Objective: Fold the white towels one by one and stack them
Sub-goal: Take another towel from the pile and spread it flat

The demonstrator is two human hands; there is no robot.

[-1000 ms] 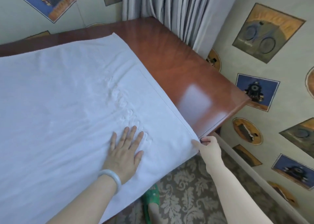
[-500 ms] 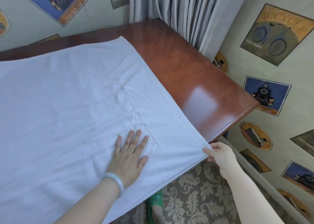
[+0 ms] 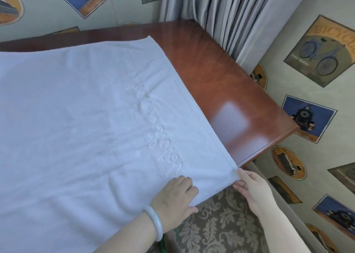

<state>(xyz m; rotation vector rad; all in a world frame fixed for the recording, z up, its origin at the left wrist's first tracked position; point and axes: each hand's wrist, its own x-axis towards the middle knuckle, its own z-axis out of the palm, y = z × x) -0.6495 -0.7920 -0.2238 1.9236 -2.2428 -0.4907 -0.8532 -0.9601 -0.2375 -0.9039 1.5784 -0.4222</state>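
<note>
A large white towel (image 3: 86, 128) lies spread flat over the left part of a glossy red-brown wooden table (image 3: 221, 76), with a raised woven band of lettering running toward the near edge. My left hand (image 3: 174, 197), a pale bangle on its wrist, lies on the towel at that edge, fingers curled on top and thumb at the hem. My right hand (image 3: 251, 187) pinches the towel's near right corner between forefinger and thumb, just off the table's edge.
Bare tabletop shows to the right of the towel. Grey curtains (image 3: 221, 13) hang behind the table's far corner. Wallpaper with posters (image 3: 317, 51) closes in on the right. Patterned carpet (image 3: 221, 224) lies below, with a green slipper (image 3: 163, 243) at my feet.
My left hand has slid back to the towel's near edge, and its flat fingers have curled. My right hand still holds the corner. The view has shifted slightly.
</note>
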